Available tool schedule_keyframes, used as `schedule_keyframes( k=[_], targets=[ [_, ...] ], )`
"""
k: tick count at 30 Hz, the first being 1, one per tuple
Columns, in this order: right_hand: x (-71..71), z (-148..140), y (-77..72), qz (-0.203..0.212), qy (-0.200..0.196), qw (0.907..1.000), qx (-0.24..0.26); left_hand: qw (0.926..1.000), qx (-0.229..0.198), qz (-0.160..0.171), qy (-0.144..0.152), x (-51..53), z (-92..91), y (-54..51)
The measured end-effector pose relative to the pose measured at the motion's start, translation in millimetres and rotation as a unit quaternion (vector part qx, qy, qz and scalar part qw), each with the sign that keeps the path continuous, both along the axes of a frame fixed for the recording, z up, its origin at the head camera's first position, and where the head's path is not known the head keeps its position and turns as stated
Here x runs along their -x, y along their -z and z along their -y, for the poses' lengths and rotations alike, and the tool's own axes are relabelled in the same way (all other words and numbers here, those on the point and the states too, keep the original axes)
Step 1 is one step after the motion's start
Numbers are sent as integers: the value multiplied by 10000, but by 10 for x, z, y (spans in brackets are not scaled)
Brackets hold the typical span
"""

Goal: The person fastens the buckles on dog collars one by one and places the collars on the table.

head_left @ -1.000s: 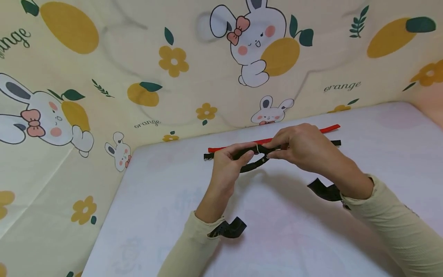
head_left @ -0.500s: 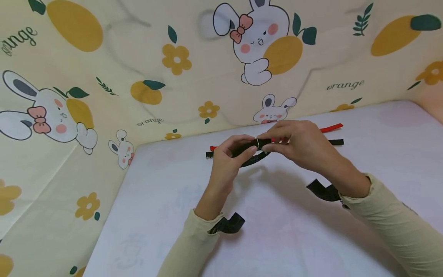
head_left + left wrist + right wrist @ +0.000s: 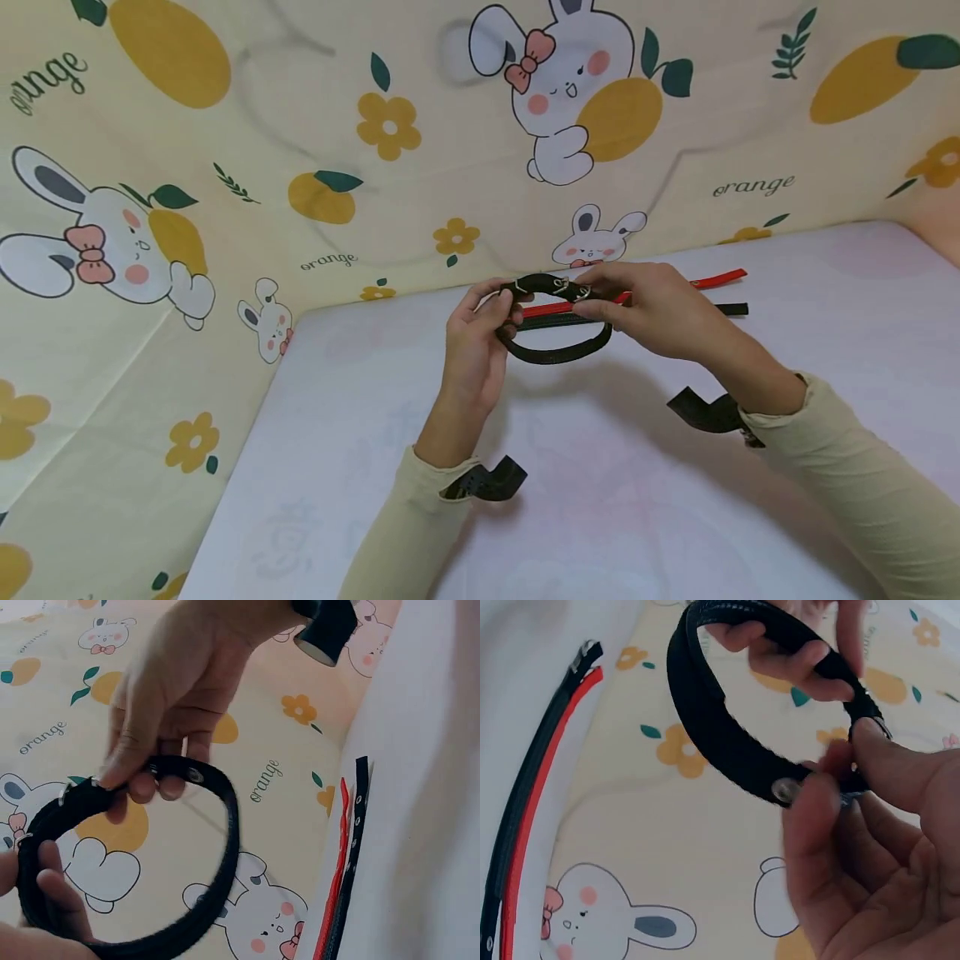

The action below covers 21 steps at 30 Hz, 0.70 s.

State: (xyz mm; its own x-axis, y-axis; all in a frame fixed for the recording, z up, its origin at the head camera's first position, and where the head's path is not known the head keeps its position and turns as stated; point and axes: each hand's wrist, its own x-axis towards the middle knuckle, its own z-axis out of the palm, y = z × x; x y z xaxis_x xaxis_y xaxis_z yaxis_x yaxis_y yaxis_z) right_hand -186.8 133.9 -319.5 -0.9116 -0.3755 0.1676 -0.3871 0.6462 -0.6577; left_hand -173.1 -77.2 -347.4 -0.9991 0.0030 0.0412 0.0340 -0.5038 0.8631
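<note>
Both hands hold up a black collar [image 3: 553,356] with metal eyelets and a buckle, closed into a loop above the far part of the table. My left hand [image 3: 476,350] grips the loop's left side with thumb and fingers. At the buckle end, my right hand [image 3: 660,308] pinches the strap. In the left wrist view the collar [image 3: 231,847] forms a ring, with the right hand [image 3: 180,682] on its top. A metal eyelet on the collar [image 3: 727,742] shows beside the right hand [image 3: 885,840] in the right wrist view.
Behind the hands, a red strap [image 3: 723,278] and a second black strap [image 3: 738,309] lie side by side on the white table [image 3: 600,500]. A patterned cloth [image 3: 420,192] with rabbits and oranges rises at the table's far and left edges.
The collar's loop has turned and opened out to full view between the hands. My left hand has shifted slightly left and up, away from the right hand.
</note>
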Motion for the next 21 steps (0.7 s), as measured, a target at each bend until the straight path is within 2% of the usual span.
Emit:
schedule_keyframes(
  k=[4, 6, 8, 10, 12, 14, 16, 17, 18, 19, 21],
  targets=[
    [4, -13, -7, 170, 87, 9990, 400, 9998, -202, 3, -54, 16, 10, -8],
    [4, -9, -10, 211, 106, 9975, 663, 9999, -108, 20, -51, 25, 17, -4],
    [11, -4, -24, 156, 166, 9959, 871, 9996, 276, -49, -54, 36, 29, -5],
    [17, -3, -35, 148, 314, 9937, 1063, 9955, 897, -279, -91, 49, 51, 16],
    [26, -11, -37, 179, 448, 9926, 1115, 9830, 1719, -630, -152, 48, 75, 43],
    [31, -24, -36, 256, 581, 9913, 1154, 9643, 2422, -1044, -215, 37, 98, 66],
    [38, -41, -36, 380, 633, 9899, 1212, 9496, 2800, -1387, -239, 27, 116, 75],
    [42, -53, -40, 457, 607, 9893, 1247, 9464, 2845, -1511, -244, 22, 123, 72],
    [47, -67, -47, 546, 546, 9889, 1269, 9459, 2824, -1575, -262, 21, 130, 67],
    [51, -86, -58, 601, 452, 9894, 1246, 9490, 2716, -1578, -280, 23, 137, 59],
    [57, -138, -87, 659, 100, 9908, 1176, 9596, 2399, -1424, -363, 38, 150, 42]
  ],
)
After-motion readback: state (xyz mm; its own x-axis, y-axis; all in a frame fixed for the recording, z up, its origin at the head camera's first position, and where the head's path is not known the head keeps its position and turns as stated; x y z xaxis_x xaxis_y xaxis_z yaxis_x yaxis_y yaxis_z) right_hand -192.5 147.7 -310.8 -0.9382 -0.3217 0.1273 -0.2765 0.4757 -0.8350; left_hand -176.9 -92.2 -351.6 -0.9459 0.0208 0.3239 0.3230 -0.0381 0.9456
